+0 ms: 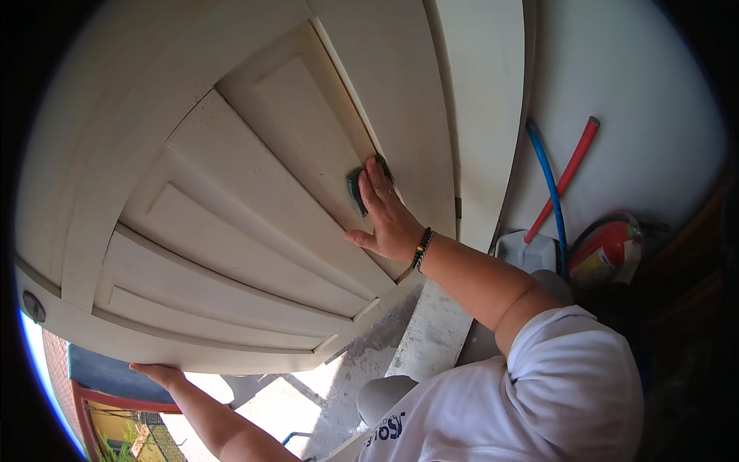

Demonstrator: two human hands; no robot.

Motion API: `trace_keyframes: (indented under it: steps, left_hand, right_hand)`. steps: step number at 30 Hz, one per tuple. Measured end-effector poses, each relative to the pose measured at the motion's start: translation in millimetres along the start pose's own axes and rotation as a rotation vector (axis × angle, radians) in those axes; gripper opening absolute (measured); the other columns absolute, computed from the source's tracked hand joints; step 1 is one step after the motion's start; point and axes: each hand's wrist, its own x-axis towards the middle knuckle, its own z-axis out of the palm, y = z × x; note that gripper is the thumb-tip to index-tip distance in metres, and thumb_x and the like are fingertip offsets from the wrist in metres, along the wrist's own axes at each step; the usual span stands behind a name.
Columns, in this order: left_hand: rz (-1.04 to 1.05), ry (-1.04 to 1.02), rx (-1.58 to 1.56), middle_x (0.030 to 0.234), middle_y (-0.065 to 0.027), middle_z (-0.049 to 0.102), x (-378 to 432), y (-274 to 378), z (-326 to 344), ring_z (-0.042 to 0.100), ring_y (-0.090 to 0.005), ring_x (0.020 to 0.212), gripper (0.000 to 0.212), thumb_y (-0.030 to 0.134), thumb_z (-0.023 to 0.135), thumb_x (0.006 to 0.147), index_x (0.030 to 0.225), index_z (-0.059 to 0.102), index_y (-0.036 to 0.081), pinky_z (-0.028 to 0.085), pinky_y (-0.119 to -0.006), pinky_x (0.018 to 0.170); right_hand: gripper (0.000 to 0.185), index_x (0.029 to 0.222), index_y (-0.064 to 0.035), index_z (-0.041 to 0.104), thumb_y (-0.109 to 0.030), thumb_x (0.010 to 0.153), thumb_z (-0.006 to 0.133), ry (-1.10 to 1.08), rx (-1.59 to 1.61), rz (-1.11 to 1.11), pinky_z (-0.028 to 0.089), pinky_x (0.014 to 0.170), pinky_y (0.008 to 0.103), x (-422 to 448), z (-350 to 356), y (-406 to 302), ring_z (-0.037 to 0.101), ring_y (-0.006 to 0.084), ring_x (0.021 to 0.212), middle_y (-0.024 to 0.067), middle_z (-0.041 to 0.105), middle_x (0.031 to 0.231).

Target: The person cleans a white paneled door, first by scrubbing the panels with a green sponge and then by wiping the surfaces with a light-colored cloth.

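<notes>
A white panelled door fills the view before me. My right hand presses a dark green scouring pad flat against a recessed panel, close to its raised border. Part of the pad is hidden under my fingers, and the thumb is spread away from it. At the lower left, my left hand rests against the door's outer edge, its fingers partly hidden by the door. A round door lock sits at the far left of the door. Brownish marks show on the panel near the pad.
Right of the door frame, a dustpan with a red handle leans by the wall, a blue stick crossing it. A red fire extinguisher stands beside them. Below lies a concrete threshold; outside, a sunlit floor.
</notes>
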Motion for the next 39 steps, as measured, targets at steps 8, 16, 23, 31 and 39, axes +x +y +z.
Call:
trace_keyframes:
  steps: [8,16,23,31,39]
  left_hand:
    - [0.045,0.053,0.082,0.127,-0.0075,0.033,3.0,-22.8,7.0,0.030,-0.0251,0.118,0.068,0.059,0.006,0.081,0.124,0.031,0.012,0.028,-0.040,0.098]
    - [-0.025,0.085,0.131,0.124,-0.0086,0.036,-6.6,-42.0,19.9,0.034,-0.0269,0.115,0.069,0.059,0.007,0.081,0.123,0.034,0.011,0.030,-0.041,0.096]
    - [0.037,0.065,0.148,0.119,-0.0080,0.041,-14.6,-65.2,32.3,0.038,-0.0255,0.111,0.071,0.060,0.006,0.080,0.120,0.037,0.011,0.032,-0.041,0.094]
    - [0.048,0.096,0.135,0.121,-0.0066,0.039,-5.8,-85.9,36.2,0.037,-0.0240,0.112,0.070,0.061,0.007,0.080,0.121,0.036,0.012,0.034,-0.039,0.092]
    - [-0.011,0.068,0.060,0.126,-0.0087,0.034,-19.2,-41.1,32.7,0.030,-0.0273,0.117,0.072,0.062,0.007,0.079,0.125,0.030,0.012,0.026,-0.041,0.098]
  right_hand:
    - [0.093,0.130,-0.0031,0.005,-0.048,0.068,0.059,0.181,-0.088,-0.150,0.018,0.100,0.0444,78.7,-12.7,9.1,0.011,0.0399,0.123,0.0226,0.002,0.135]
    - [0.093,0.125,0.0070,0.013,-0.046,0.067,0.061,-0.232,-0.045,0.103,0.020,0.098,0.0490,-131.5,43.1,59.3,0.013,0.0435,0.121,0.0272,0.004,0.132]
    - [0.093,0.128,0.0020,0.009,-0.052,0.068,0.056,0.156,-0.065,-0.114,0.019,0.098,0.0464,51.9,1.9,48.3,0.013,0.0420,0.122,0.0265,0.004,0.133]
    - [0.081,0.124,0.0026,0.024,-0.035,0.065,0.065,-0.074,-0.097,0.008,0.027,0.096,0.0451,-129.6,60.2,122.0,0.026,0.0399,0.116,0.0223,0.010,0.132]
    - [0.069,0.124,0.0009,0.023,-0.006,0.065,0.058,0.110,-0.072,0.010,0.031,0.094,0.0442,-48.0,32.1,56.6,0.029,0.0374,0.117,0.0222,0.014,0.132]
